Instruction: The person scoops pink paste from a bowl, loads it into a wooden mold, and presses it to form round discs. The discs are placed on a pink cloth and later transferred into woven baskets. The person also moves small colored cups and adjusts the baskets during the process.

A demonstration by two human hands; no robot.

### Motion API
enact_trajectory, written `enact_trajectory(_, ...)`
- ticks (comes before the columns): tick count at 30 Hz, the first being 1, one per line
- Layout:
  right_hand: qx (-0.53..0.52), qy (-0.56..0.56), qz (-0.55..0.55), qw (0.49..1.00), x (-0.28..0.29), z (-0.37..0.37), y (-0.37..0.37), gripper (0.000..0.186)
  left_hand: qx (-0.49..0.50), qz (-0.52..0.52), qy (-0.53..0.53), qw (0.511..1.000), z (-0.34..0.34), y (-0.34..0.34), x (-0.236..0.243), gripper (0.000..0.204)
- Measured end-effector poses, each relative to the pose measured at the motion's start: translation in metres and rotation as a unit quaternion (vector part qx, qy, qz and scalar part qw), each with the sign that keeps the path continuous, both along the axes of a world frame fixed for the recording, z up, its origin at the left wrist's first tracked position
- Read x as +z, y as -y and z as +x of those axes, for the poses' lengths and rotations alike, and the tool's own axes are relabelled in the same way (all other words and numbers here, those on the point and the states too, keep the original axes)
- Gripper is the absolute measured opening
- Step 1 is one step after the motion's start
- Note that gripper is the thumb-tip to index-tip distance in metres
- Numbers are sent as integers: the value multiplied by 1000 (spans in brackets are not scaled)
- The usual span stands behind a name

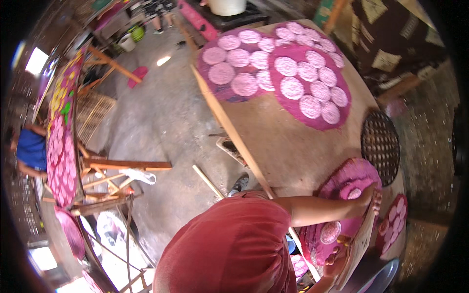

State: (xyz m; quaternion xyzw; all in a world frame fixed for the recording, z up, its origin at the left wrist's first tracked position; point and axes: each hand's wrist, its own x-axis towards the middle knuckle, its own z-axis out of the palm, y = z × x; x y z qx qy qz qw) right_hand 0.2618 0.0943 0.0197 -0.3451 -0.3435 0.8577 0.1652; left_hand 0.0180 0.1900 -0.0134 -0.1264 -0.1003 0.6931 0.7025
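Observation:
My left hand [371,198] grips the upper end of a flat, pale board [357,250] held tilted at the lower right. My right hand [334,263] holds the board's lower part, fingers bent over its edge. Behind the board is a layered magenta mound [312,241] with small pale-pink speckled discs [331,232] on it, partly hidden by the board and my left forearm. A magenta mat with pink discs [393,219] lies just right of the board.
Magenta mats with pink discs [308,88] cover the far worktable [283,141], beside a round dark grate [380,146]. A long rack of coloured pieces [63,146] stands left, near a person in blue [29,151]. Wooden frames [127,165] and a stick [207,180] occupy the floor area.

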Motion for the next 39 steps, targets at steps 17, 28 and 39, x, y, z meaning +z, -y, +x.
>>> enact_trajectory(17,28,40,137,989,-15,-31,-5,50,104,85,-99,986,-82,91,88,67)
enact_trajectory(28,33,212,535,817,-28,-23,10,30,318,195,-443,815,-165,309,136,62)
enact_trajectory(39,136,330,627,693,-4,-51,41,99,532,-229,-360,731,-264,357,74,69)
